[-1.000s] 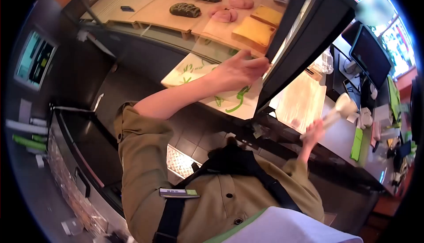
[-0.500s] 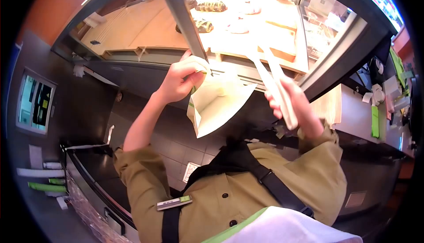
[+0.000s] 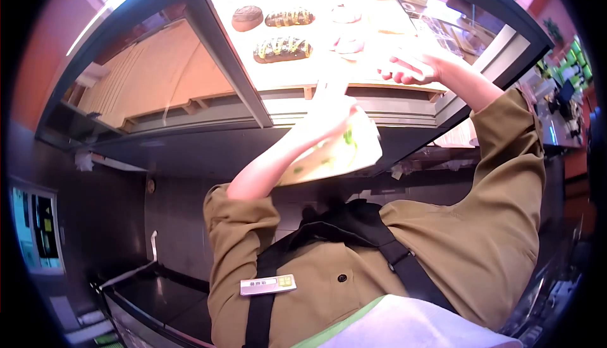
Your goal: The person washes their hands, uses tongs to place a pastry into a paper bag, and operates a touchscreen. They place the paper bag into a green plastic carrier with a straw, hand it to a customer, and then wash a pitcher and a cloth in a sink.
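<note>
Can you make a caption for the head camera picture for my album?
The left hand holds a green-printed bag while the right hand reaches into a display case of pastries.

Smooth paper bag (image 3: 338, 156), wooden boards (image 3: 161, 73), matt cloth shirt (image 3: 487, 221)

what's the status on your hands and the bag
Left hand holding paper bag. Right hand at display case opening, near pink buns. Glare obscures its grip.
</note>
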`<action>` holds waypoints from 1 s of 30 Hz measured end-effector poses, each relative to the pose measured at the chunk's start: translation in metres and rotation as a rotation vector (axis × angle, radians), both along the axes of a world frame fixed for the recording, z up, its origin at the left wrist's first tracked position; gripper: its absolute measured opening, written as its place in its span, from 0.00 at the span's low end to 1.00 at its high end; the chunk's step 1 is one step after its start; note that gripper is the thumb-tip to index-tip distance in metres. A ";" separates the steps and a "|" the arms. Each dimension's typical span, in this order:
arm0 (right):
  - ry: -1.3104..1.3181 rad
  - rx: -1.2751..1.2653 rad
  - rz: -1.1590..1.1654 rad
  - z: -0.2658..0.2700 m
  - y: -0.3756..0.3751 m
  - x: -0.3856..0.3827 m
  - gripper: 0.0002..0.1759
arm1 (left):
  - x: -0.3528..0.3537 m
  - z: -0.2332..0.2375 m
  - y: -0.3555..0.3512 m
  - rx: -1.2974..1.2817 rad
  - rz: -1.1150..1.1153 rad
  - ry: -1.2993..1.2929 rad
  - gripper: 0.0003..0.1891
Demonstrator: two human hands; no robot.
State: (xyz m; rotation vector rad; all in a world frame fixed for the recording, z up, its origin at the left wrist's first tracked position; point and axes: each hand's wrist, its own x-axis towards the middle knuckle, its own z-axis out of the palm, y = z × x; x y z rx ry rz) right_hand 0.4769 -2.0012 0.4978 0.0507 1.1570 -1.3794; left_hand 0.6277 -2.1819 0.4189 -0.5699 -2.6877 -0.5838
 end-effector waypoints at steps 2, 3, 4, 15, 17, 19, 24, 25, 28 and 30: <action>0.298 0.096 0.017 -0.006 -0.014 0.006 0.14 | -0.022 -0.025 -0.009 -0.020 0.011 0.010 0.09; 0.332 0.085 -0.056 0.000 -0.024 0.025 0.14 | -0.026 -0.028 -0.012 -0.036 -0.006 0.016 0.09; 0.359 0.074 -0.129 0.003 -0.030 0.042 0.14 | -0.026 -0.032 -0.014 -0.052 -0.024 0.015 0.09; 0.572 0.233 -0.487 -0.019 -0.060 0.055 0.16 | -0.017 -0.022 -0.025 0.003 -0.108 -0.069 0.08; 0.591 0.243 -0.486 -0.017 -0.059 0.054 0.16 | -0.019 -0.023 -0.026 0.010 -0.110 -0.138 0.08; 0.622 0.246 -0.484 -0.014 -0.058 0.055 0.16 | -0.021 -0.021 -0.030 -0.024 -0.154 -0.067 0.08; 0.747 0.255 -0.455 -0.015 -0.046 0.061 0.16 | 0.008 0.009 -0.061 0.138 -0.086 -0.057 0.07; 0.780 0.252 -0.435 -0.020 -0.039 0.065 0.16 | 0.017 0.013 -0.074 0.134 -0.121 -0.103 0.08; 0.879 0.100 -0.284 -0.023 -0.003 0.095 0.17 | 0.047 0.010 -0.088 0.302 0.084 0.077 0.11; 1.030 0.106 -0.175 -0.019 0.027 0.123 0.18 | 0.072 0.032 -0.074 0.556 0.263 -0.163 0.09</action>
